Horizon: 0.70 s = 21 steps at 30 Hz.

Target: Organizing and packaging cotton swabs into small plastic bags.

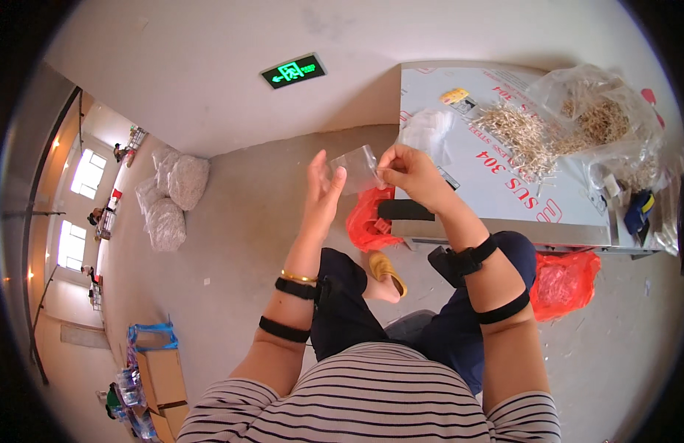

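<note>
**Small clear bag pinched in the right hand, left hand spread beside it**

Watching remotely through the head camera, I see a small clear bag [354, 168] held up in front of the table's near left side, above the floor. The right hand [414, 174] pinches its right edge between thumb and fingers. The left hand [326, 190] is spread, thumb apart from the raised fingers, at the bag's left edge; I can't tell whether its thumb touches the plastic.

To the right I have the table [578, 205], its top silvery with red print. On it lies a loose pile of thin pale sticks [515, 133], next to a large clear bag [567, 87] with more sticks inside. A heap of clear plastic [428, 133] sits near the table's left edge.

Below, I make out one red bag [369, 221] by the table's left end and another red bag [565, 286] beside the person's right knee. Full sacks [187, 183] stand well apart, off to the left.
</note>
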Each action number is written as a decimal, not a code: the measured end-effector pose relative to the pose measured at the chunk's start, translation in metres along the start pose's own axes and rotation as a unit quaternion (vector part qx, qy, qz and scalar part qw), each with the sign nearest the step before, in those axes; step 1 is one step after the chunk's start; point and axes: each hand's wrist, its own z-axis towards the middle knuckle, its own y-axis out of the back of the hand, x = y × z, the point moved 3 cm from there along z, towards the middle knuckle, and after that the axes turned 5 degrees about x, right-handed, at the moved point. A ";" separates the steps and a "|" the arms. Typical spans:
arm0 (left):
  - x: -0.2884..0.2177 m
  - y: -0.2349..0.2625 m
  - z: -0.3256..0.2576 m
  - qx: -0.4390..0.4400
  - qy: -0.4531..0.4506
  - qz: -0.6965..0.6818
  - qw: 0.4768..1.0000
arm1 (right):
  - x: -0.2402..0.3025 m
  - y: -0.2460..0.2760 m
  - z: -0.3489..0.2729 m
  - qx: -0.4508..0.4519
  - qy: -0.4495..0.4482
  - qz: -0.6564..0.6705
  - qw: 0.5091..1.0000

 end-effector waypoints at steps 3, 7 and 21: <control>0.031 -0.015 -0.013 0.099 0.174 -0.215 0.956 | 0.002 0.006 0.001 0.032 0.009 0.090 0.995; 0.023 -0.016 -0.007 0.102 0.044 -0.114 0.987 | -0.001 0.017 0.004 0.015 0.003 0.017 1.000; -0.062 -0.028 -0.040 0.110 -0.313 0.428 0.841 | -0.003 -0.001 -0.005 0.116 -0.059 0.003 0.991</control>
